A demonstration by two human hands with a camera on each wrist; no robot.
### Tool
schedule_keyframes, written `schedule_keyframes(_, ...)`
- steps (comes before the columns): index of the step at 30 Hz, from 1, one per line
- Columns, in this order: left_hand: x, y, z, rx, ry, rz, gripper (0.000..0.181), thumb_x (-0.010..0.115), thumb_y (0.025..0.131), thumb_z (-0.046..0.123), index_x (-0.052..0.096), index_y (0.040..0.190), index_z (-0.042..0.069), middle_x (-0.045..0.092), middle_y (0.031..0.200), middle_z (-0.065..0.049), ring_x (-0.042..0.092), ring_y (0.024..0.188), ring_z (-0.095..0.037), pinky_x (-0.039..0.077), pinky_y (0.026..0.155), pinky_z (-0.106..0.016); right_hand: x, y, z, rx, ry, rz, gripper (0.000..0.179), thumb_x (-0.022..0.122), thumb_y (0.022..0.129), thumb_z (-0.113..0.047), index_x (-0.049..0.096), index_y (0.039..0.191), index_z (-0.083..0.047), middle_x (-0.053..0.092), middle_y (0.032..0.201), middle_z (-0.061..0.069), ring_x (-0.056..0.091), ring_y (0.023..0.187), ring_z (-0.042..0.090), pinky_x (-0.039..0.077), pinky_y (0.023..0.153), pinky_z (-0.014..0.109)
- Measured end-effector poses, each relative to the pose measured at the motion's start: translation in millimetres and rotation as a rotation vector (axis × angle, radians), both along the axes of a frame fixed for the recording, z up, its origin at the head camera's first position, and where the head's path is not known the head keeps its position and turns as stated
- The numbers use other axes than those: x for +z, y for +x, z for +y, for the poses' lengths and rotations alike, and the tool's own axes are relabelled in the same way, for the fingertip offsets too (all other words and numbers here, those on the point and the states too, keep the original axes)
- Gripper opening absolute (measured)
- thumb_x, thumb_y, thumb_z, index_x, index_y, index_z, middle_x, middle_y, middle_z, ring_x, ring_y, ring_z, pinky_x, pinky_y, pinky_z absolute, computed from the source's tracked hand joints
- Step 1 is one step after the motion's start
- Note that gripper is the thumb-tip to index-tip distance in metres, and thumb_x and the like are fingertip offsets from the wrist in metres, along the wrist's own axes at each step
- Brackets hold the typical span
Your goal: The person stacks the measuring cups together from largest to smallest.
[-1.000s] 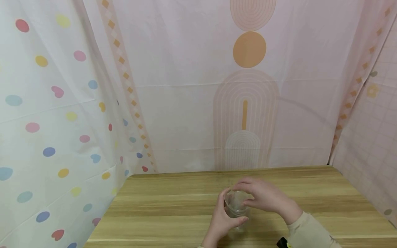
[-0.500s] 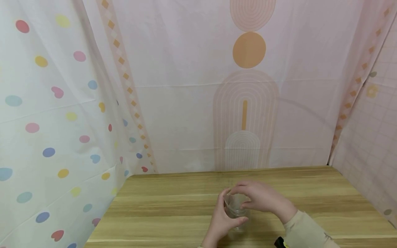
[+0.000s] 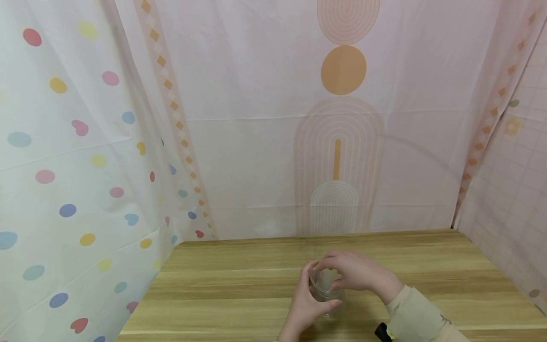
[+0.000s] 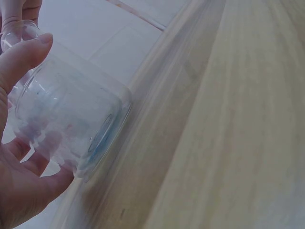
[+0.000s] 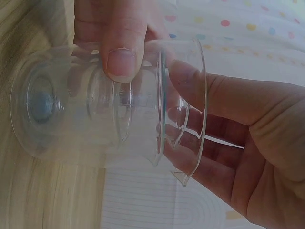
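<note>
Clear beakers with pouring spouts (image 3: 325, 290) stand nested in one another over the wooden table. My left hand (image 3: 304, 298) grips the outer beaker (image 5: 62, 133) round its side, thumb toward me and fingers behind. From the right, my right hand (image 3: 361, 270) reaches over the rim. In the right wrist view its thumb and fingers (image 5: 214, 95) go inside the outer rim and pinch a smaller beaker (image 5: 183, 129). The left wrist view shows the beaker's base (image 4: 102, 133) close to the tabletop, with the left thumb (image 4: 28, 55) near the rim.
The wood-grain table (image 3: 222, 294) extends to both sides and behind the hands. A patterned curtain (image 3: 256, 166) hangs at its back, and a dotted one (image 3: 85, 190) at the left. A black object (image 3: 383, 331) shows by the right sleeve.
My right hand has shifted slightly left and down at the beaker's mouth, its sleeve and the black object moving left too. The left hand keeps its grip in place.
</note>
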State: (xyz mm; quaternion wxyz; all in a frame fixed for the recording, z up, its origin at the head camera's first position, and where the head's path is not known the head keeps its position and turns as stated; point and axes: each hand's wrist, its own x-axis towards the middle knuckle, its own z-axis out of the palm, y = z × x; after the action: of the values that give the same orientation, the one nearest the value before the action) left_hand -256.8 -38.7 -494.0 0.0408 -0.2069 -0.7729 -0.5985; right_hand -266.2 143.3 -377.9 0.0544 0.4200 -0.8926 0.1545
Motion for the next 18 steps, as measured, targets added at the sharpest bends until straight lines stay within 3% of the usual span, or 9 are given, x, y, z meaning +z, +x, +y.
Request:
schedule_keyframes(9,-0.7,-0.2,0.5,0.005,-0.010,0.007,0.098,0.089,0.073,0.029,0.031,0.151,0.020,0.046,0.142,0.000,0.047,0.126,-0.025,0.042,0.098,-0.049,0.4,-1.2,-2.3,-0.005,0.009,-0.029,0.039,0.087,0.075,-0.016,0.072,0.111,-0.017,0.064,0.109,-0.007,0.061,0.091,0.010,0.051,0.072,0.025)
schedule_keyframes(18,-0.2,0.8,-0.1,0.004,-0.008,-0.003,0.097,0.088,0.073,0.030,0.030,0.150,0.024,0.046,0.143,-0.002,0.045,0.128,-0.027,0.042,0.099,-0.050,3.8,0.4,-5.0,0.012,0.016,-0.066,0.039,0.085,0.076,-0.012,0.072,0.113,-0.014,0.065,0.109,-0.004,0.063,0.091,0.016,0.051,0.071,0.025)
